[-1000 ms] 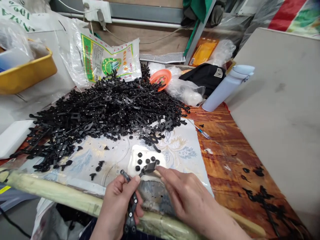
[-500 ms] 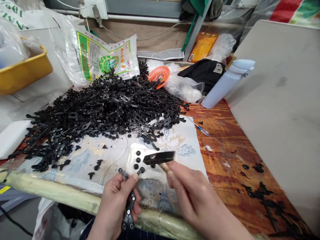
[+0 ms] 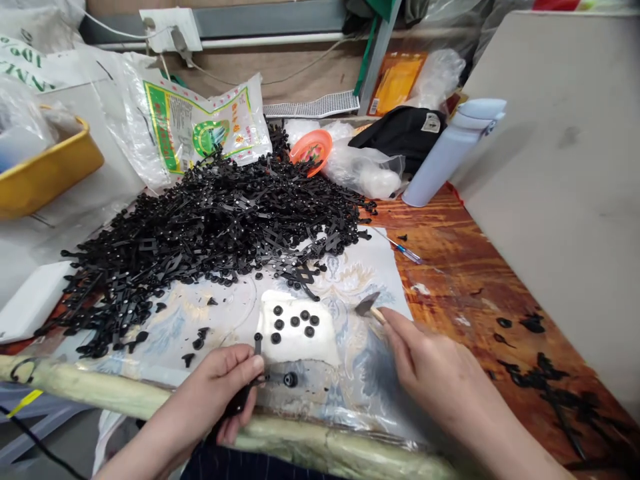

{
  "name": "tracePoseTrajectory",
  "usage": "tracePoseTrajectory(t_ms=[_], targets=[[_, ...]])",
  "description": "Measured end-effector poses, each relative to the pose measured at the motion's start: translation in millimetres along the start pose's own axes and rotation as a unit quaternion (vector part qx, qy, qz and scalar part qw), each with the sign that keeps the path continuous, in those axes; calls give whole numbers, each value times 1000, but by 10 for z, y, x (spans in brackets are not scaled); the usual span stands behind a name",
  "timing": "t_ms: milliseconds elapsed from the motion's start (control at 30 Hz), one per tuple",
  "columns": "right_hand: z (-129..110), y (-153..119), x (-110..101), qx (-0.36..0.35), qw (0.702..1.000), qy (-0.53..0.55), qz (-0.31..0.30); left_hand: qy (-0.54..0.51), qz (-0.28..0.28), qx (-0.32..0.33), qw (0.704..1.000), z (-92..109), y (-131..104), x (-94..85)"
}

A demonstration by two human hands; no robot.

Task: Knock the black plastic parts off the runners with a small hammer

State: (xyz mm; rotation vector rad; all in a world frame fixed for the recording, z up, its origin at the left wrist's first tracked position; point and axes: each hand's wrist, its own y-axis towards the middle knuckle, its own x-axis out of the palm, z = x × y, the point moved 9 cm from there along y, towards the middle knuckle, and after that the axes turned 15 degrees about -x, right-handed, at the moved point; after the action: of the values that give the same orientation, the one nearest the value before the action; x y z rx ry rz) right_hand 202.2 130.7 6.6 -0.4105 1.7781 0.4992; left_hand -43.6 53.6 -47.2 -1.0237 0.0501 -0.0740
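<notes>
My left hand (image 3: 227, 383) is closed round a black jointed linkage (image 3: 259, 343), with one link end pointing up past the thumb. Another end reaches right, with a round black cap (image 3: 290, 379) at its tip, low over the cloth. My right hand (image 3: 417, 350) grips a small hammer (image 3: 369, 305) by its wooden handle, the dark head above the patterned cloth. Between the hands lies a white pad (image 3: 323, 343) bearing several round black caps (image 3: 295, 321). The lower part of the linkage is hidden by my left fingers.
A large heap of black linkages (image 3: 215, 220) covers the back left. Beyond it stand a printed plastic bag (image 3: 210, 127) and an orange dish (image 3: 313, 152). A pale blue bottle (image 3: 445, 153), a screwdriver (image 3: 407, 253) and dark parts (image 3: 555, 390) are on the right.
My right hand has moved right with the hammer, uncovering the caps on the pad. My left hand has shifted slightly left and turned the linkage; a cap now shows at its right end.
</notes>
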Motion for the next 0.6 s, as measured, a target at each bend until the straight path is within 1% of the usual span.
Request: tracePoseTrajectory(t_ms=[33,100,200,267,433,600], targets=[[14,-4,56,3,1000,-23,-10,23,-7,-3,1000,10,24,-14],[1,1,125,4,999,-38,-11,49,-12,0,999,35,65,-32],[-11,-2,145,13,999,-38,5,58,-18,2,998,44,90,-17],[-2,-17,157,17,999,-34,4,56,-21,1,998,38,87,-3],[37,-52,221,22,999,-23,-14,49,-24,7,998,76,94,-2],[45,-45,237,30,999,-10,-27,83,-15,8,996,113,110,16]])
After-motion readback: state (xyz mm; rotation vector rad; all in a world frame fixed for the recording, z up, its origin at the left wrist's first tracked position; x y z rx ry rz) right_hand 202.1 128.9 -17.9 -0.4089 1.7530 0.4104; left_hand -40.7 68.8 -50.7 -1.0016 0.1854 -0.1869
